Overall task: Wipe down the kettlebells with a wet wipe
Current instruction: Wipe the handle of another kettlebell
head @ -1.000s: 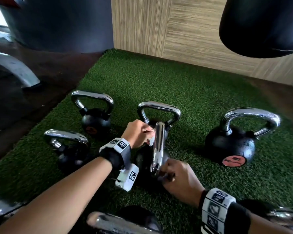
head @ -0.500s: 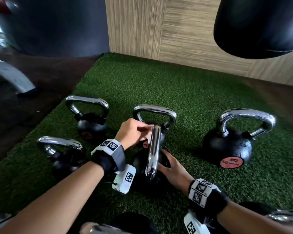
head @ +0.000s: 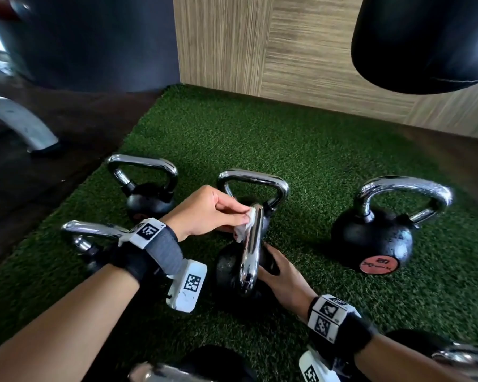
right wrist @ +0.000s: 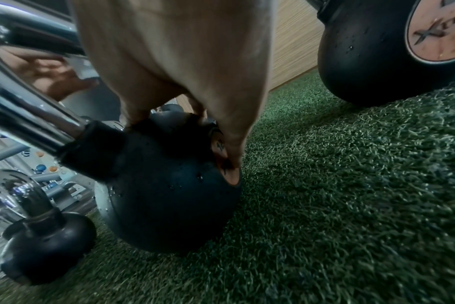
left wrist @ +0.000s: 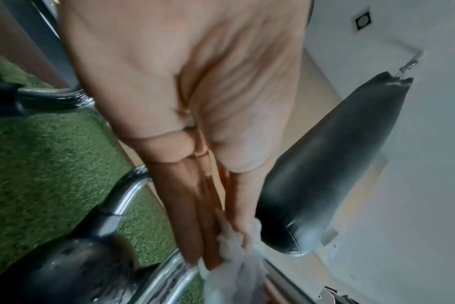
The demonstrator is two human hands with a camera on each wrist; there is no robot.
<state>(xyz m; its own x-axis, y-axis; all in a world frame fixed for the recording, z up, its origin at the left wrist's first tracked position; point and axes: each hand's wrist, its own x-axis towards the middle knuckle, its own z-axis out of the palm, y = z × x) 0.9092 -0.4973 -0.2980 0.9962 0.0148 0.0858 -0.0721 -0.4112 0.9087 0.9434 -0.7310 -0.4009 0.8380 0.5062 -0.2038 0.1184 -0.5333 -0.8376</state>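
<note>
Left hand [head: 204,213]: grip clamped on a white wet wipe [head: 243,226], bunched between thumb and fingertips [left wrist: 208,242] and pressed against the far end of the chrome handle [head: 250,249] of the near centre kettlebell [head: 229,271]. Wipe hangs partly below the fingers on the handle's left side. Right hand [head: 280,274]: fingers extended and laid flat on the black ball of the same kettlebell, on its right side, thumb towards the handle; nothing enclosed, grip apart. In the right wrist view the fingertips [right wrist: 231,158] touch a pink round label [right wrist: 225,164] on the ball. This kettlebell stands on green artificial turf [head: 287,150] with its handle seen edge-on from the head view. Directly behind it and just beside, a second kettlebell [head: 253,186], handle broadside. To the left, two more: rear left kettlebell [head: 146,194] and a nearer one [head: 89,238], partly hidden by the left wrist band. To the right, well apart, a larger kettlebell [head: 373,235] with a pink label facing the camera. Further chrome handles cut off at the lower frame edge. Wood-grain wall [head: 260,42] bounds the turf at the rear; a black punching bag [head: 422,37] hangs upper right; dark floor [head: 53,172] to the left.
</note>
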